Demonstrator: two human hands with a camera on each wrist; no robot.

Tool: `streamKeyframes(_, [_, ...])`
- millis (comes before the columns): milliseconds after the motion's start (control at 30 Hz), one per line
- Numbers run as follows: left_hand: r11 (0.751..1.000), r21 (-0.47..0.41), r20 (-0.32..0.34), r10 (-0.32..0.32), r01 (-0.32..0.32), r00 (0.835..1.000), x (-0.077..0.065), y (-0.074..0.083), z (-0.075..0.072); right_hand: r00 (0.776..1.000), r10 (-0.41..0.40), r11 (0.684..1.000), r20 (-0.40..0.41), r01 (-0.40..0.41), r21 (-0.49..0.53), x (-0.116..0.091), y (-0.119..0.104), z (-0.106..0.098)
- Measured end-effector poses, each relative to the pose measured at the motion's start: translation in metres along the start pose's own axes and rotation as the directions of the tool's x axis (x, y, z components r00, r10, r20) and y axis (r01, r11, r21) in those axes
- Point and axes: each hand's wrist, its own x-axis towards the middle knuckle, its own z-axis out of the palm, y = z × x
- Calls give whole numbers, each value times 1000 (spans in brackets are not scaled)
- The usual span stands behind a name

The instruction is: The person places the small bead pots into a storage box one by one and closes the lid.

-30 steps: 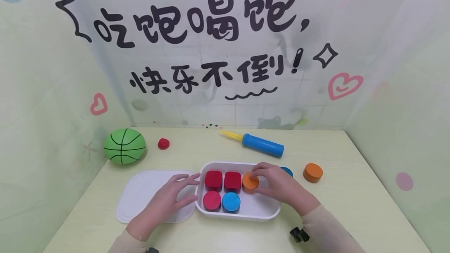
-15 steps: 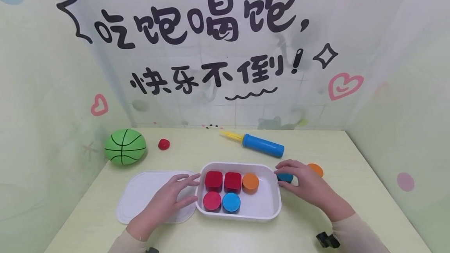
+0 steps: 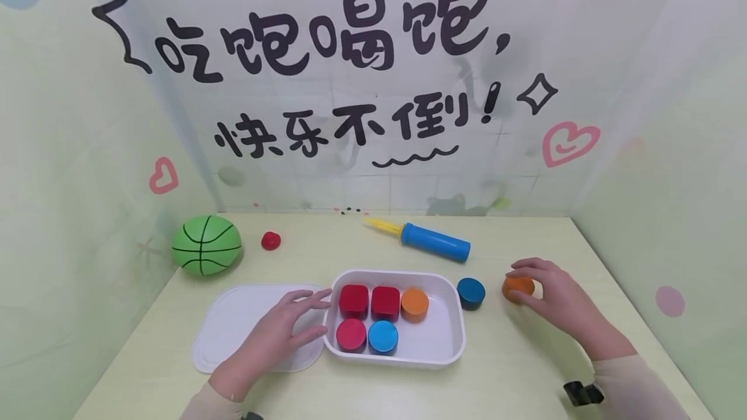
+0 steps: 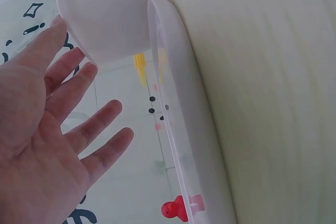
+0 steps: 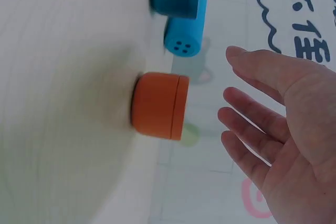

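Observation:
A white plastic box [image 3: 443, 342] holds two red rounded-square pieces, a red round piece [image 3: 351, 336], a light blue round piece [image 3: 383, 337] and an orange round piece [image 3: 415, 304]. My left hand [image 3: 280, 332] has its fingers spread, fingertips right at the box's left rim, above a white lid [image 3: 227, 323]. Over a second orange round piece [image 3: 513, 288] on the table hovers my right hand [image 3: 560, 297], fingers loosely bent. In the right wrist view a gap shows between that hand and the orange piece [image 5: 160, 106]. A dark blue round piece [image 3: 471, 293] sits beside the box's right side.
At the back lies a blue hand pump [image 3: 436, 242] with a yellow nozzle. A green ball [image 3: 207, 245] and a small red figure [image 3: 271, 240] are at the back left. Printed curtain walls [image 3: 659, 167] border the table's back and sides.
My right hand has let go of the orange piece inside the box and moved right, past the dark blue piece, to the other orange piece. The left hand stays in place.

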Motion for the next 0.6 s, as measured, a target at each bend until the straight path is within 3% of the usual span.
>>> streamKeyframes(267, [1000, -11, -12, 7, -7, 1000, -1, 1, 1, 994, 94, 994, 61, -97, 53, 2, 17, 5])
streamKeyframes(600, [1000, -18, -13, 4, -4, 1000, -1, 2, -1, 994, 95, 993, 53, -98, 60, 0, 31, 11])
